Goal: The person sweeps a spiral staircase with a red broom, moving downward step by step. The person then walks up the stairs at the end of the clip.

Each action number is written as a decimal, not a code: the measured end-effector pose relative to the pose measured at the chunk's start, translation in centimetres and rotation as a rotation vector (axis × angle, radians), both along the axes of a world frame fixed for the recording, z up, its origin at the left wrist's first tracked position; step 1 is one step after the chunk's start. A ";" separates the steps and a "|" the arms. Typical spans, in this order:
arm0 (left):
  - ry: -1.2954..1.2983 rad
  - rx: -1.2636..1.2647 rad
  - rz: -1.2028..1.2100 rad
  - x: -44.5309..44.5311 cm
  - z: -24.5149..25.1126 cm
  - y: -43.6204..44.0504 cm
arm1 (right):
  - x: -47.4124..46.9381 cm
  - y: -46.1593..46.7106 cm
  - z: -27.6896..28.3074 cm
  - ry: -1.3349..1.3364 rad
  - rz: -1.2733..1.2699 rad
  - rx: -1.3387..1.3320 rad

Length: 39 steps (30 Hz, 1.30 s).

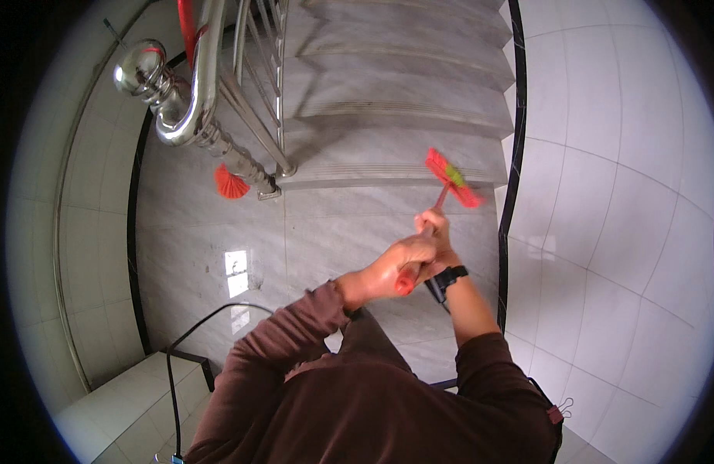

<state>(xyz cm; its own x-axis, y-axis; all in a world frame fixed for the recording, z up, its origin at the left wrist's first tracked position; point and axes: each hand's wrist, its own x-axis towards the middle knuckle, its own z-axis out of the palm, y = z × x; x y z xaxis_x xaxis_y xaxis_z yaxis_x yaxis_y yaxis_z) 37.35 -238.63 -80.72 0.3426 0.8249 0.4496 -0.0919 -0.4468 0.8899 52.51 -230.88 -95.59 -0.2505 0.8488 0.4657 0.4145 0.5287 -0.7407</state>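
A broom with red bristles (464, 194) and a yellow-green patch on its head lies over the edge of the lowest visible stair, near the right wall. Its handle runs back towards me, ending in a red tip. Around the handle near that end my left hand (412, 255) is closed. My right hand (435, 223), with a black band on the wrist, grips the handle farther along, nearer the broom head. The two hands are close together, and the broom head looks slightly blurred.
Stone stairs (392, 139) rise ahead. To the left stands a polished metal railing post (235, 159), with red-orange bristles (231, 182) beside its base. A tiled wall (566, 203) with black skirting runs along the right. A black cable (171, 359) loops at lower left.
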 end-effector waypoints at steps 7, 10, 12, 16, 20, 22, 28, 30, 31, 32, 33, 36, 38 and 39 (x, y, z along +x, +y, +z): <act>0.190 -0.145 0.166 -3.7 7.0 -6.3 | -9.0 -6.8 4.4 0.204 0.121 -0.163; 0.297 -0.120 0.150 -3.9 10.1 -6.7 | -12.5 -8.2 6.4 0.343 0.202 -0.189; 0.320 -0.118 0.108 -4.3 11.1 -6.8 | -13.7 -9.0 7.3 0.387 0.270 -0.243; 0.151 -0.134 -0.040 -5.1 12.4 -7.6 | -14.3 -10.7 8.8 0.369 0.342 -0.148; 0.034 -0.064 -0.081 -6.4 11.1 -8.1 | -11.1 -11.7 7.1 0.261 0.296 -0.132; -0.006 -0.116 -0.035 -7.8 8.7 -8.1 | -10.3 -11.1 5.6 0.211 0.220 -0.158; -0.031 -0.353 0.266 -11.0 -1.6 -9.2 | -11.5 -8.0 -1.2 -0.136 0.417 -0.303; -0.001 -0.237 0.381 -12.3 -2.0 -10.1 | -13.6 -7.9 -3.1 -0.074 0.557 -0.329; 0.017 -0.179 0.438 -13.4 -2.2 -10.6 | -15.8 -8.2 -4.2 0.004 0.603 -0.165; 0.069 -0.134 0.515 -15.1 -3.0 -11.5 | -18.9 -8.7 -3.7 0.023 0.637 -0.223; 0.077 -0.328 0.573 -16.8 -2.4 -12.5 | -21.9 -9.0 -3.3 0.038 0.667 -0.284; 0.190 -0.421 0.715 -22.1 -0.3 -14.7 | -29.8 -11.4 -4.1 0.000 0.630 -0.287; 0.294 -0.396 0.748 -24.6 0.9 -16.1 | -34.3 -13.3 -4.0 0.127 0.684 -0.251; 0.332 -0.369 0.750 -25.5 1.3 -16.6 | -36.4 -14.4 -4.0 0.175 0.706 -0.274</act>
<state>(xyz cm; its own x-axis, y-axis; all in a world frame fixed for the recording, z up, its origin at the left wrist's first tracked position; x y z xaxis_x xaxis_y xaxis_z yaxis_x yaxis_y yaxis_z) 11.84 -255.27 -79.38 -0.2793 0.9564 0.0851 0.3959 0.0340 0.9177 16.15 -245.25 -99.59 -0.7170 0.6059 0.3446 -0.0872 0.4125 -0.9068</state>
